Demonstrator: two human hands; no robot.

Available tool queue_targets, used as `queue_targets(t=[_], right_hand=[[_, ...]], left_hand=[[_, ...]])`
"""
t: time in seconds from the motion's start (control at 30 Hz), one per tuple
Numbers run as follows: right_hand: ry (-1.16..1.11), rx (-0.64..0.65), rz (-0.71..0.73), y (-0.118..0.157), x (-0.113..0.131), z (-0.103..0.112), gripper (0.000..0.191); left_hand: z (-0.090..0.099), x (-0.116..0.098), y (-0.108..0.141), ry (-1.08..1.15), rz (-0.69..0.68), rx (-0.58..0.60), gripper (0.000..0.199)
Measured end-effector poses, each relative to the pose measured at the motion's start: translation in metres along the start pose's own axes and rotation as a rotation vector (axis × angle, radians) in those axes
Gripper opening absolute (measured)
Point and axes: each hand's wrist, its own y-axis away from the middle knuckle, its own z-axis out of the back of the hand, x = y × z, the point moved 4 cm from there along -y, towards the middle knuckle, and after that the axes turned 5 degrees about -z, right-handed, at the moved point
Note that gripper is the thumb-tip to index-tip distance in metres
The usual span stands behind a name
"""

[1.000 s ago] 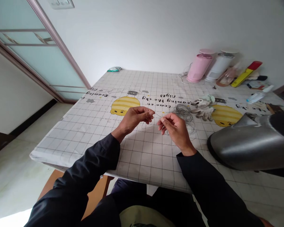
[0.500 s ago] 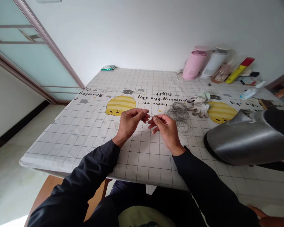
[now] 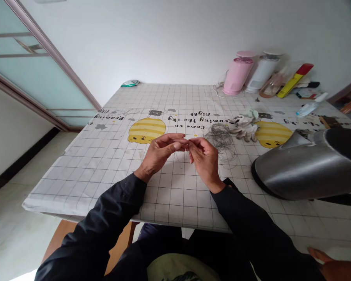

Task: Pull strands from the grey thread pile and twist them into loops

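Over the checked tablecloth [image 3: 175, 187], my left hand [image 3: 160, 153] and my right hand [image 3: 204, 159] meet at the fingertips. Both hands are closed in a pinch. Between them the thin wire seen a moment earlier is too fine to make out clearly now, and the fingers partly hide it. A loose tangle of thin dark wire [image 3: 220, 140] lies on the cloth just beyond my right hand. White and grey work gloves [image 3: 244, 125] lie beside the tangle, to its right.
A large dark metal container [image 3: 304, 168] lies on its side at the right. Along the wall stand a pink cylinder [image 3: 238, 76], a white cylinder [image 3: 261, 74] and a yellow-and-red box [image 3: 295, 80]. A clear bottle [image 3: 311, 105] and a green packet [image 3: 130, 83] are also there.
My hands have come together so that their fingertips touch. The fingers of my right hand are more bunched. The view has shifted slightly.
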Motion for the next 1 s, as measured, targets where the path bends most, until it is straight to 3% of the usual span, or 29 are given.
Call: queue_targets(t=[0.13,0.23,0.37,0.63,0.87,1.0], right_hand=[[0.278,-0.077,0.271,0.002,0.006,0.003,0.017],[0.525,-0.080,0.493,0.006,0.009,0.000,0.021],[0.644,-0.047,0.601,0.008,0.005,-0.002,0.022],[0.689,0.005,0.584,0.005,-0.001,-0.004,0.016],[0.674,0.058,0.434,0.003,-0.005,-0.006,0.025],[0.698,0.059,0.371,0.002,-0.008,-0.006,0.025]], left_hand=[[0.005,-0.004,-0.002,0.041,0.118,0.010,0.066],[0.009,-0.006,-0.002,-0.104,0.123,-0.020,0.048],[0.007,-0.007,0.000,-0.294,0.117,-0.008,0.034],[0.010,-0.007,0.002,-0.575,0.113,-0.082,0.009],[0.006,-0.010,0.003,-0.666,0.044,0.019,0.021],[0.005,-0.011,0.004,-0.734,-0.048,0.025,0.018]])
